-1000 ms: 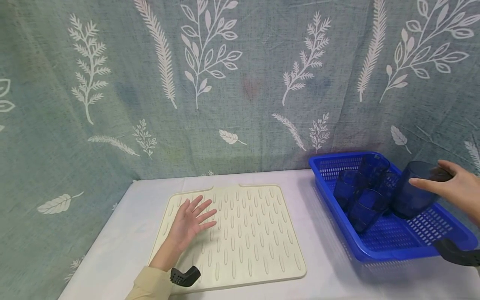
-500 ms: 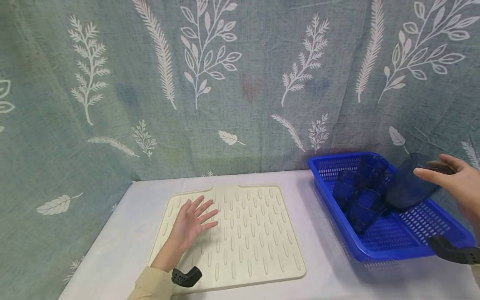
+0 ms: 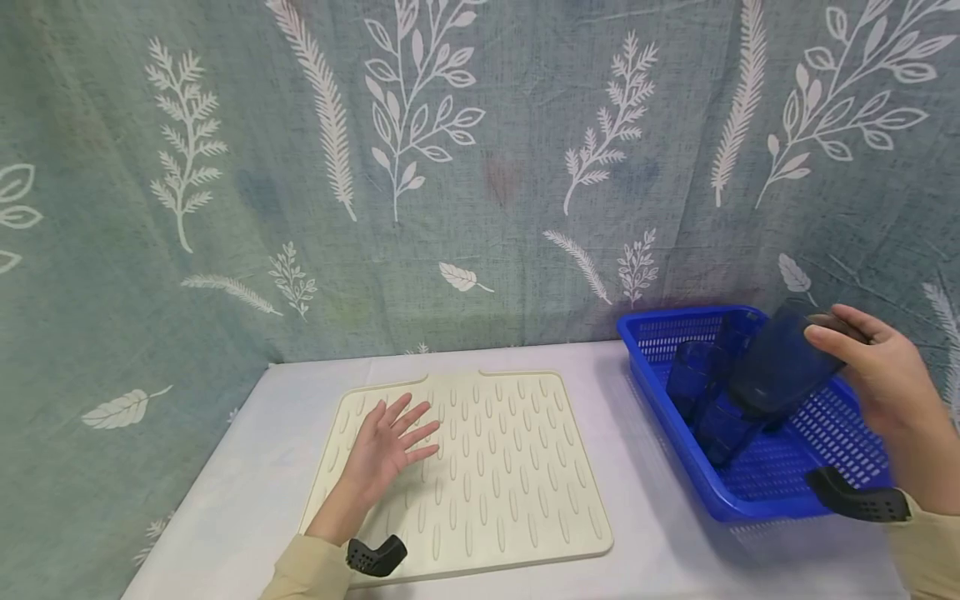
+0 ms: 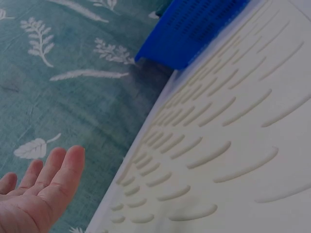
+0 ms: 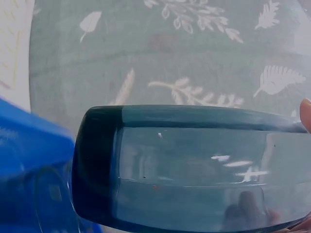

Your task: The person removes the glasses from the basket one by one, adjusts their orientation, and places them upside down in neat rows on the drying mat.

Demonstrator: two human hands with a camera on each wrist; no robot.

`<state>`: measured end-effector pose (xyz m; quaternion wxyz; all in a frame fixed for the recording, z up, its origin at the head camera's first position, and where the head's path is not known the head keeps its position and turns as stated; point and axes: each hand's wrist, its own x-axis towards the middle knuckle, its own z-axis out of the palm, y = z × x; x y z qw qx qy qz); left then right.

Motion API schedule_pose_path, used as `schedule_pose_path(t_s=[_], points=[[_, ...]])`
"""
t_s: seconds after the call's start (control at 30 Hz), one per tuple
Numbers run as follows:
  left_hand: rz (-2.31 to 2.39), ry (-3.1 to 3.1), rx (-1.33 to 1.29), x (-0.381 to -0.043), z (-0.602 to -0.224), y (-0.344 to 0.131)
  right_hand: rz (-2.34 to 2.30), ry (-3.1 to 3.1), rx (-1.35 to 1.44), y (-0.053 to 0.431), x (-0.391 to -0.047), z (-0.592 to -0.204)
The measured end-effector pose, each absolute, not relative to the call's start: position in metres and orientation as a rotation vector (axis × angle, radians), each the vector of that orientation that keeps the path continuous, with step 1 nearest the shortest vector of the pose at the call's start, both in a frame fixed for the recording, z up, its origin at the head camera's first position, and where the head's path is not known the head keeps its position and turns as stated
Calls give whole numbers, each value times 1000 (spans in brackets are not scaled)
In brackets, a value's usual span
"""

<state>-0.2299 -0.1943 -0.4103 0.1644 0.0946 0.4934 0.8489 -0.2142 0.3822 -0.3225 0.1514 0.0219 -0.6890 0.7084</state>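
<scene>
Your right grip (image 3: 888, 375) clasps a blue tumbler (image 3: 783, 358), shifted leftward, likely off the basket (image 3: 731, 504) floor; left grip (image 3: 382, 454) released.

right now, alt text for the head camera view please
A right hand grips a tilted dark blue glass over a blue basket holding more glasses. The left hand hovers, fingers spread, above a ridged cream mat on a white table before a leaf-patterned curtain.
</scene>
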Motion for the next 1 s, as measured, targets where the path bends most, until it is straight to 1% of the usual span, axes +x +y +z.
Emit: schedule_pose_path(t_s=[0.07, 0.13, 0.43, 0.6, 1.0], points=[[2416, 1410, 269, -229, -411, -193, 2112, -1923, 62, 349, -195, -301], [2416, 1408, 273, -228, -410, -192, 2149, -1876, 95, 336, -189, -296], [2415, 1398, 303, -226, -412, -181, 2383, -1719, 194, 314, -196, -300], [2408, 1403, 300, -226, -414, -175, 2398, -1704, 214, 300, -200, -304], [2387, 1367, 318, -225, -412, -161, 2295, -1927, 138, 268, -210, -308]])
